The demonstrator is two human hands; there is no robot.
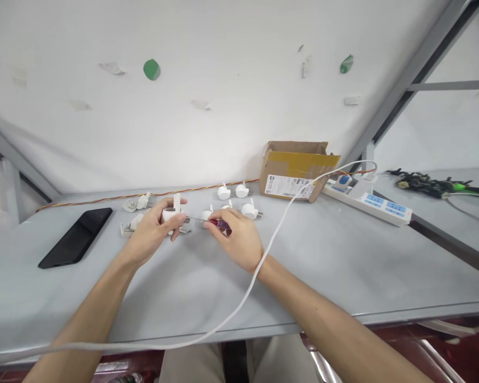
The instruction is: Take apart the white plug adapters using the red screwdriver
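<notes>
1. Your left hand is clamped on a white plug, held just above the desk, thumb on top and fingers wrapped below.
2. Your right hand pinches a red-handled screwdriver, its thin shaft pointing left with the tip at the plug's side.
3. The tip aims toward your left fingers; if it skids off the screw, it could jab them. A loose grip on the plug would cause that.
4. The plug is off the desk, so a small screw working free could drop and roll out of sight.
5. A white cable runs under your right wrist, from the power strip to the near edge at your left. A wide move of that forearm could catch it and tug the strip.
6. More plugs lie just behind your hands; a backward sweep would scatter them.
7. The phone lies well to your left, near the desk's end.
8. Open room is on the right half of the desk, in front of the box, and between your arms toward the near edge.
</notes>
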